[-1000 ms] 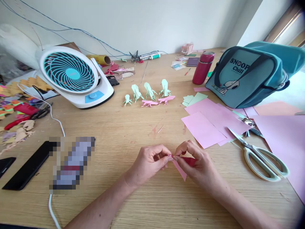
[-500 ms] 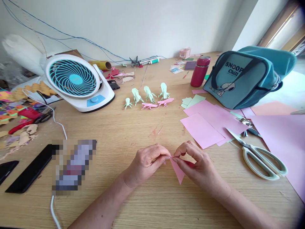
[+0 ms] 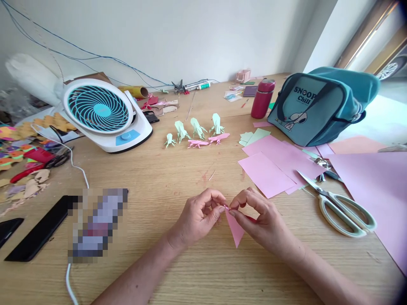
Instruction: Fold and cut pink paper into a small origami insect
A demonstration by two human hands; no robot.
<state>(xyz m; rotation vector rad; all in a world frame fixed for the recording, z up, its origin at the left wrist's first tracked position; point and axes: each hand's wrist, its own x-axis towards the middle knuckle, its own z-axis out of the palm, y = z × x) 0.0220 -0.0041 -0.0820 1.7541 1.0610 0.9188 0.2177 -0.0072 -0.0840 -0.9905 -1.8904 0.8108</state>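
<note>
two hands, left [image 3: 199, 216] and right [image 3: 265, 220], pinch a small pink paper piece [image 3: 234, 231] between thumbs and fingertips above the table [image 3: 178, 271], held close together probably for fine control, its pointed flap hanging free below.

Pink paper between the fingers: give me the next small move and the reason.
Probably press the pink paper flat at its top, the left hand steadying and the right hand squeezing: both hands' fingertips pinch there, while its pointed end sticks out below.
</note>
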